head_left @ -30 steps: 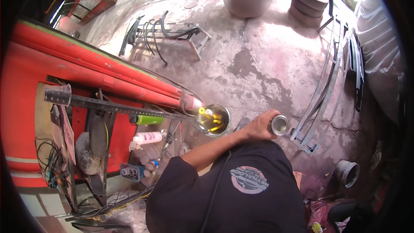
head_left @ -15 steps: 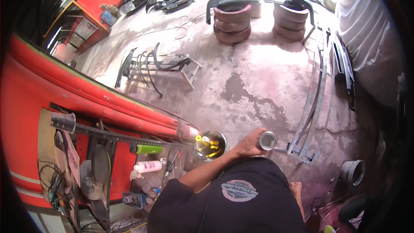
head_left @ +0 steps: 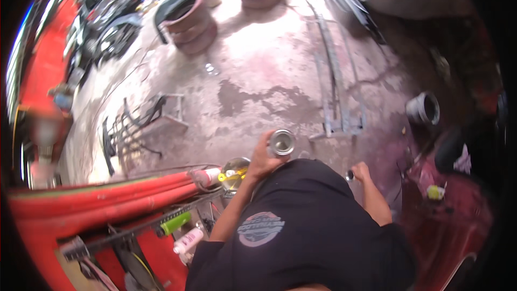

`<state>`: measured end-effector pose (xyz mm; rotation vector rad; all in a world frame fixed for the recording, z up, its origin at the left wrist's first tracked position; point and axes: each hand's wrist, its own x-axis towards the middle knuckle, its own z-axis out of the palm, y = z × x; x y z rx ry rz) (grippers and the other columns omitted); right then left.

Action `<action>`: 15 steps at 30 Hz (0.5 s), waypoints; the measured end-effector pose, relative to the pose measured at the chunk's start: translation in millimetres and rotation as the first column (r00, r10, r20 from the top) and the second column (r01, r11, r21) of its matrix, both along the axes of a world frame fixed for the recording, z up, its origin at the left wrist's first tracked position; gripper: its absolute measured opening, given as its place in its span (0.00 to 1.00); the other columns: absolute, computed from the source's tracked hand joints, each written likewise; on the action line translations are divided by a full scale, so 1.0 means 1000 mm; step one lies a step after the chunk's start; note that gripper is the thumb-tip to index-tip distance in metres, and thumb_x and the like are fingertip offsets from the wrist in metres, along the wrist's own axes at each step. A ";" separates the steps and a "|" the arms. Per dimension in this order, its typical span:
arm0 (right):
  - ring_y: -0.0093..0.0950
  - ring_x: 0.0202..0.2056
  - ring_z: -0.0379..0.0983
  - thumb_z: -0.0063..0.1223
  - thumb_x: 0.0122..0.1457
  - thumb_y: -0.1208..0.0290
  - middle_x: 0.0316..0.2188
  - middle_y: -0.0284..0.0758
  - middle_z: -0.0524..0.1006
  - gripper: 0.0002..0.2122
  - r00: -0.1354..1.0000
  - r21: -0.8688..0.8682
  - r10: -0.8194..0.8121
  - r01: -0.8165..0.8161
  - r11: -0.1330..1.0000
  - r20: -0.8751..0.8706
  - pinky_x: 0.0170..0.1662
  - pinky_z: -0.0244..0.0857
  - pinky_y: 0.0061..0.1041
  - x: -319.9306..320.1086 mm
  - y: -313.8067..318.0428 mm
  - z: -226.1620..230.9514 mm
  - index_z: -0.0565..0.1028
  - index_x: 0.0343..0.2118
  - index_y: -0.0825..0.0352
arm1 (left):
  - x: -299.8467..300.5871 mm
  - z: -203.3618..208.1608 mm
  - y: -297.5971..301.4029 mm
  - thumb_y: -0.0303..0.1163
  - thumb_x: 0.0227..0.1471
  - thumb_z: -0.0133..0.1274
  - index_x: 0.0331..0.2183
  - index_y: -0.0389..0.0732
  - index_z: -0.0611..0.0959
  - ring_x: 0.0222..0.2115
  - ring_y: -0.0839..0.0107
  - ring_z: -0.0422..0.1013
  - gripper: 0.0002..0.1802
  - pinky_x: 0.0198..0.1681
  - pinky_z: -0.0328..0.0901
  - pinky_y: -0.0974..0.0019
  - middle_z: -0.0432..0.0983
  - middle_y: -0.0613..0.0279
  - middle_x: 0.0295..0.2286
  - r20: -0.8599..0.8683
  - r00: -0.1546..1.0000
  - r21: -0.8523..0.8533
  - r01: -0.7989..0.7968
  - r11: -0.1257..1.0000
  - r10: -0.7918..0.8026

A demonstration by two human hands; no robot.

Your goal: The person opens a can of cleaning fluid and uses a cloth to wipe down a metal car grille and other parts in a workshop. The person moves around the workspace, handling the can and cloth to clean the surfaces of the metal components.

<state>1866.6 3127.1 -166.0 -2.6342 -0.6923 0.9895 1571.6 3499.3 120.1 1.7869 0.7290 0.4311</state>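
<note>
My left hand (head_left: 261,159) is wrapped round an open metal can (head_left: 283,143), held upright in front of my dark shirt. The can's rim is bright, and its inside looks grey. Out to the right, my right hand (head_left: 363,173) is closed on a small dark object with a round end (head_left: 350,175); most of it is hidden in the fingers, so its kind does not show. Beside my left forearm stands a metal bucket (head_left: 235,180) with yellow-handled tools in it.
Left of me is a red car body panel (head_left: 129,196) with a perforated metal rack, a green bottle (head_left: 175,223) and a white bottle (head_left: 188,241). A metal frame (head_left: 344,126) lies ahead. A grey bucket (head_left: 423,109) lies tipped at right. Stacked tires (head_left: 188,27) hold a bumper.
The view has swung to the right, with some blur. My right hand, mostly hidden by my body before, now shows with the dark object. The can stays in my left hand.
</note>
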 end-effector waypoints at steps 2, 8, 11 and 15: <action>0.52 0.37 0.81 0.57 0.52 0.62 0.31 0.57 0.80 0.15 0.998 0.012 -0.056 0.056 0.998 0.037 0.42 0.73 0.46 0.000 -0.010 0.003 0.83 0.28 0.73 | 0.006 -0.009 -0.002 0.35 0.39 0.75 0.57 0.39 0.74 0.52 0.60 0.75 0.43 0.58 0.66 0.56 0.77 0.55 0.50 0.009 1.000 -0.015 -0.008 1.000 0.008; 0.47 0.37 0.83 0.58 0.52 0.63 0.31 0.53 0.82 0.14 0.988 -0.052 -0.147 0.149 0.987 0.039 0.44 0.74 0.41 0.002 -0.017 -0.001 0.85 0.31 0.70 | 0.009 -0.023 0.001 0.34 0.40 0.75 0.56 0.39 0.75 0.51 0.62 0.75 0.42 0.57 0.65 0.57 0.79 0.56 0.48 0.028 0.999 -0.031 -0.015 0.999 0.016; 0.46 0.38 0.83 0.59 0.53 0.62 0.32 0.52 0.83 0.14 0.985 -0.065 -0.165 0.168 0.984 0.048 0.45 0.75 0.40 -0.010 -0.005 0.000 0.85 0.32 0.69 | 0.006 -0.015 0.011 0.24 0.41 0.76 0.58 0.38 0.70 0.52 0.68 0.74 0.44 0.58 0.69 0.62 0.76 0.59 0.50 0.020 1.000 -0.037 0.004 0.999 -0.004; 0.45 0.39 0.82 0.61 0.54 0.61 0.33 0.51 0.83 0.14 0.994 -0.095 -0.113 0.112 0.989 -0.005 0.46 0.75 0.39 -0.017 0.023 0.013 0.85 0.34 0.69 | 0.000 -0.011 0.032 0.26 0.42 0.75 0.57 0.38 0.71 0.51 0.68 0.74 0.43 0.56 0.69 0.62 0.76 0.58 0.49 0.017 0.997 -0.064 -0.070 0.995 0.072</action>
